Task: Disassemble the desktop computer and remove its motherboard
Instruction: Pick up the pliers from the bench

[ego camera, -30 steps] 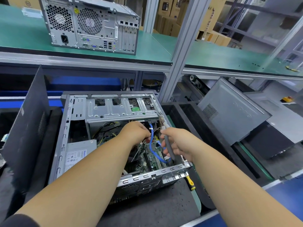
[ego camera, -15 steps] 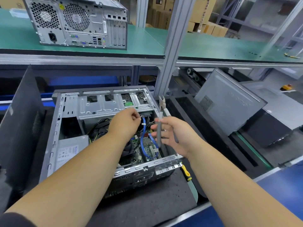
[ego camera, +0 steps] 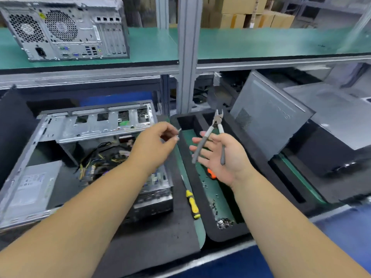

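The open computer case [ego camera: 84, 157] is lying on its side on the dark mat [ego camera: 156, 243], to the person's left. The motherboard [ego camera: 100, 167] is sitting deep inside it, under a tangle of wires, and part of it is hiding behind the left arm.

The left hand [ego camera: 154, 145] is hovering over the case's right edge and pinching a tiny grey bit [ego camera: 179, 130] in its fingertips. It is too small to tell what it is. The right hand [ego camera: 220, 157] is lying palm up over the black tray [ego camera: 202, 125], fingers spread out straight. The pliers [ego camera: 213, 137] are resting across it, not squeezed, with the handles apart.

The motherboard is looking thin, flat and light, but easy to break. It probably is not bending much, and the little parts on top could snap. The safest place to hold it is likely by its bare edges, with both hands, after the wires are unplugged.
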A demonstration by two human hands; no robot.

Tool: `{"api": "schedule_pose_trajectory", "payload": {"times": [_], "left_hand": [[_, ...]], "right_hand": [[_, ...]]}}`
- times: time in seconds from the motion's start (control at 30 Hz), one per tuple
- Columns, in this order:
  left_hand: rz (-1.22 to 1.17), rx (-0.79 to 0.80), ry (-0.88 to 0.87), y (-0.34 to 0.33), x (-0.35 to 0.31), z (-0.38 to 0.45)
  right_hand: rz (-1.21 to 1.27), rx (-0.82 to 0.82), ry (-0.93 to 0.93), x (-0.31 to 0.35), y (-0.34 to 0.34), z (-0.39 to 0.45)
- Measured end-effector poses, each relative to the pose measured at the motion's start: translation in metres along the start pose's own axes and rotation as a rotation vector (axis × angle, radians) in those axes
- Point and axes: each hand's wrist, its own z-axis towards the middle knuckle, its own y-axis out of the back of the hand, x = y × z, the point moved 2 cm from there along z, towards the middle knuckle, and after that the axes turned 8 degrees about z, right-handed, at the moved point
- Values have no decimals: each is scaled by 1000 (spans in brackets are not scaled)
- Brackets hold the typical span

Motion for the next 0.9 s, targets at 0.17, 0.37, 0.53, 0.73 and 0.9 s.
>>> {"api": "schedule_pose_trajectory", "payload": {"times": [0.17, 0.37, 0.53, 0.73, 0.9], "left_hand": [[-96, 11, 76, -63, -43, 13], [-9, 75, 335, -135, -50, 26], [-157, 50, 555, -172, -47, 37], [-513, 407, 569, -214, -77, 58], [-430, 518, 620, -221, -82, 45]], "right_hand": [[-20, -49, -10, 36, 62, -6], [-26, -100, -28, 67, 122, -9], [-68, -132, -46, 78, 157, -11], [-97, -138, -55, 85, 173, -5], [-135, -96, -63, 84, 171, -1]]}}
